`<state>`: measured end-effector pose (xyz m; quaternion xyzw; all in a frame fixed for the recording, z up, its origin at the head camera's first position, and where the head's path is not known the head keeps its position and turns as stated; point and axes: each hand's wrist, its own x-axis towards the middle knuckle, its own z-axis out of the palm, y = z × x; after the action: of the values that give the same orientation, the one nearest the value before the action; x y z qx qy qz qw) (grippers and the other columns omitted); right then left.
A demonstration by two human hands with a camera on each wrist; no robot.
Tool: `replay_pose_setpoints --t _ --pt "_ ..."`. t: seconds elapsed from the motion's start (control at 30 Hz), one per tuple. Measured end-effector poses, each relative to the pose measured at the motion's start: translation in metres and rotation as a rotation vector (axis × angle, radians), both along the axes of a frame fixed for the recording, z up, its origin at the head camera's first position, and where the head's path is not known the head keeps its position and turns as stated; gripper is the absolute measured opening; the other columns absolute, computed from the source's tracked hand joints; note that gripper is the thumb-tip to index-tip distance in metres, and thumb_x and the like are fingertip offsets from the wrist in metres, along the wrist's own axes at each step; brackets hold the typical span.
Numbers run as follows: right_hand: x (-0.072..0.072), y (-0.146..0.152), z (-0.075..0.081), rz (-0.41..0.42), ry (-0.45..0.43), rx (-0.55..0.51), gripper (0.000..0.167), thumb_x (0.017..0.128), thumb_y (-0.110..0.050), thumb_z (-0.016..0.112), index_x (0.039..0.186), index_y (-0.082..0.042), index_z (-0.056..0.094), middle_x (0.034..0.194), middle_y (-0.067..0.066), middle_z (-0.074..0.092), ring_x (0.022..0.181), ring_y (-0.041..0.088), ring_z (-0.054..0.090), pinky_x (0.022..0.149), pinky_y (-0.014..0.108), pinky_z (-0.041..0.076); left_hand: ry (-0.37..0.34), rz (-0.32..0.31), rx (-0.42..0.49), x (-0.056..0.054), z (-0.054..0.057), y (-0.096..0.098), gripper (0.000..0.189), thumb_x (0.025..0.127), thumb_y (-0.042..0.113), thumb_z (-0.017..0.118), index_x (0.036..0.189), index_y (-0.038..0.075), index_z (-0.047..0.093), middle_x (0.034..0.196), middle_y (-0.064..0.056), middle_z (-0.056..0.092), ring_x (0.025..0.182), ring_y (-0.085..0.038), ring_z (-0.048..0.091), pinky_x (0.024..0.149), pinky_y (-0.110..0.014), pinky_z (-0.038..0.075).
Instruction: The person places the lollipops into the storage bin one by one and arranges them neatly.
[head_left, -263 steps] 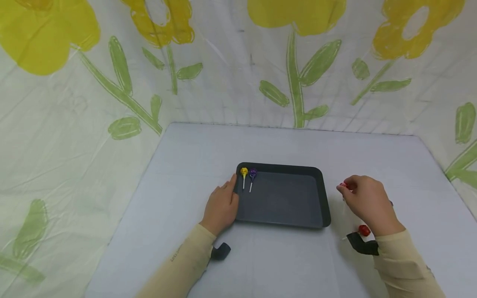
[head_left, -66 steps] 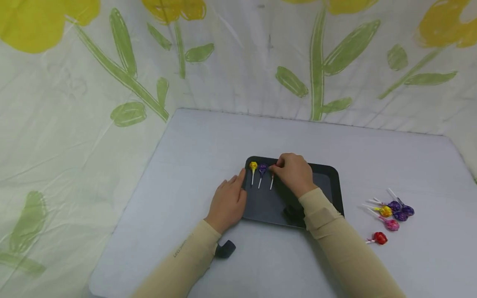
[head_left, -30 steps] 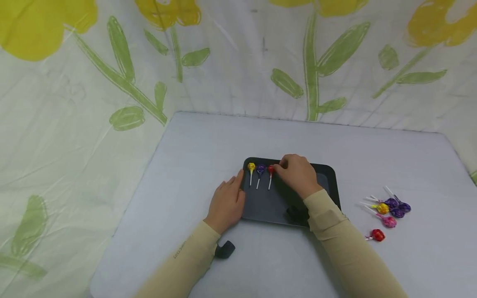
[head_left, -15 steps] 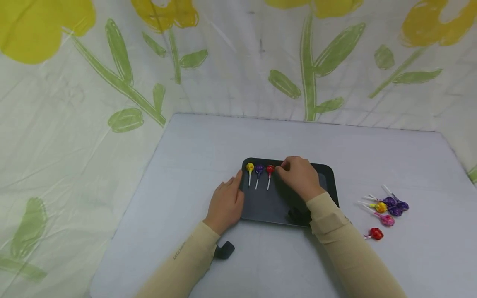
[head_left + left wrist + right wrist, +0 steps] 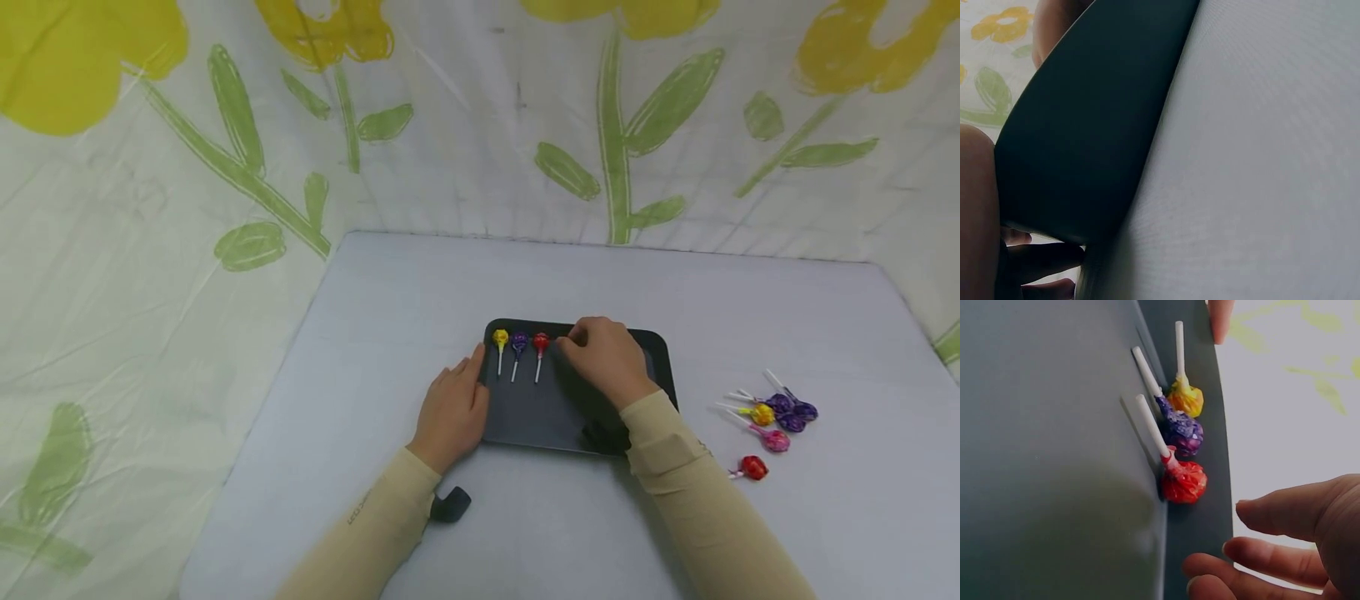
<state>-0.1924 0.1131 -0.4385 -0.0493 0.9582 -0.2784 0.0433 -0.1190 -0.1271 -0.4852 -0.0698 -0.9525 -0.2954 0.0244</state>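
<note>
My left hand (image 5: 452, 412) rests along the left rim of the dark baking tray (image 5: 525, 417), its fingers straight against the side. In the left wrist view the tray's outer wall (image 5: 1085, 125) fills the middle, with fingers (image 5: 1041, 261) at its lower end. Inside the tray's far-left part lie a yellow lollipop (image 5: 500, 337), a purple lollipop (image 5: 519, 342) and a red lollipop (image 5: 541, 342), side by side with sticks toward me. Just right of the red one, my right hand (image 5: 607, 358) hovers over the far rim; thumb and fingers are apart and hold nothing.
On the white table (image 5: 375, 333), right of the tray, lies a loose group of purple lollipops (image 5: 791, 421), a yellow one (image 5: 762, 414) and a pink one (image 5: 776, 441). Nearer me is another red lollipop (image 5: 753, 467). A flowered sheet (image 5: 450, 125) hangs behind the table.
My right hand has brought a red lollipop from the right into the tray, laid it beside the purple one, let go and drawn slightly right. My left hand has stayed at the tray's rim.
</note>
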Motion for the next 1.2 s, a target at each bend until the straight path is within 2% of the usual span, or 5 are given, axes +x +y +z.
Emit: replay_pose_setpoints --t 0.3,0.57,0.97,1.2 --pt "0.004 0.006 0.004 -0.004 0.010 -0.005 0.032 0.099 -0.038 0.068 0.103 -0.009 0.080 0.097 0.009 0.078 0.077 0.024 0.067 0.064 0.041 0.055 0.000 0.003 0.001 0.001 0.000 0.000 0.058 0.105 0.017 0.042 0.162 0.006 0.040 0.157 -0.012 0.053 0.146 -0.034 0.051 0.125 -0.054 0.032" --pt "0.008 0.012 0.006 -0.030 -0.021 -0.005 0.033 0.100 -0.039 0.066 0.106 -0.009 0.079 0.099 0.009 0.077 0.079 0.024 0.068 0.065 0.041 0.055 0.001 0.003 0.006 0.001 0.000 0.000 0.058 0.105 0.017 0.042 0.162 0.006 0.040 0.156 -0.012 0.053 0.146 -0.034 0.051 0.125 -0.055 0.032" --pt "0.016 0.023 0.006 -0.034 -0.017 -0.023 0.033 0.100 -0.037 0.067 0.105 -0.007 0.078 0.097 0.011 0.077 0.081 0.025 0.068 0.071 0.045 0.056 0.000 0.004 0.006 0.000 0.001 0.000 0.058 0.106 0.018 0.042 0.162 0.006 0.039 0.157 -0.012 0.053 0.146 -0.033 0.050 0.125 -0.055 0.032" --pt "0.021 0.028 0.007 -0.038 0.000 -0.038 0.030 0.100 -0.036 0.069 0.101 -0.007 0.078 0.092 0.010 0.076 0.078 0.025 0.067 0.070 0.044 0.055 -0.016 0.005 0.003 0.001 0.001 0.001 0.058 0.106 0.019 0.041 0.163 0.007 0.038 0.157 -0.012 0.053 0.146 -0.033 0.050 0.125 -0.054 0.032"
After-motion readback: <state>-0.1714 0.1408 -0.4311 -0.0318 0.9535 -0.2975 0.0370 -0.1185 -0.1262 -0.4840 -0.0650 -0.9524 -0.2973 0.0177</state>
